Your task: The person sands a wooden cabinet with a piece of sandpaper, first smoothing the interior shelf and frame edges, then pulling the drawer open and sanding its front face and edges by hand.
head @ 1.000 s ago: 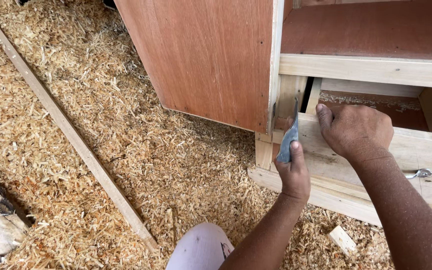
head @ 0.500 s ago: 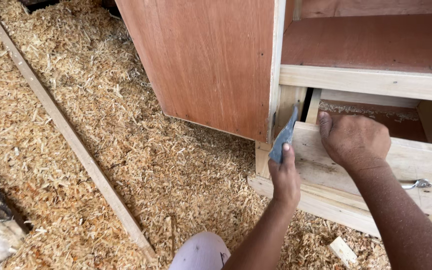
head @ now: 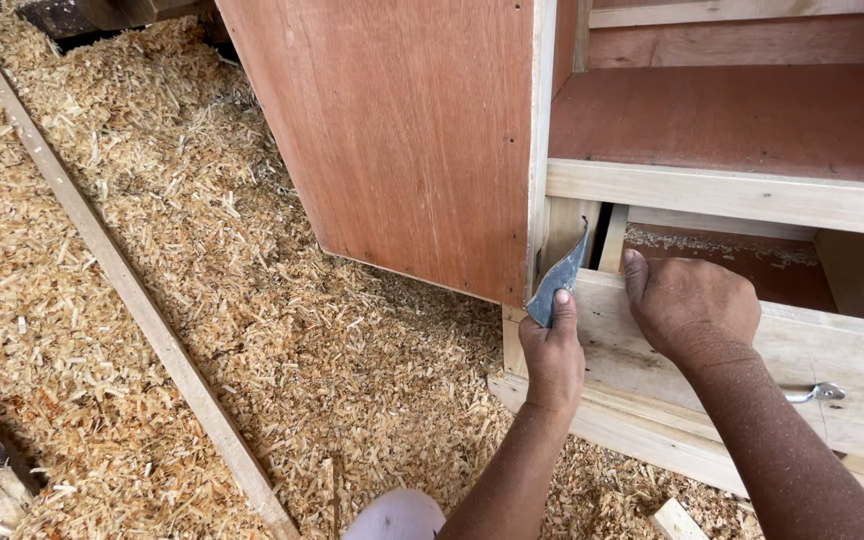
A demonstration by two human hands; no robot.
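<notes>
Head view:
Left hand (head: 554, 352): fingers pinched on a folded blue-grey sheet of sandpaper (head: 560, 280), pressed upright against the pale wooden corner post (head: 564, 225) of the cabinet.
Right hand (head: 690, 308): fingers curled together over the top edge of the pale plank drawer front (head: 812, 350), drawer pulled partly out.
Edges: reddish plywood door (head: 402, 140) hanging open just left of the sandpaper, lower edge above the floor.
Open room: wood shavings (head: 202, 300) spread wide to the left, crossed by a long thin wooden batten (head: 122, 280).
Also: small metal drawer handle (head: 818, 392) right of the wrist.
</notes>
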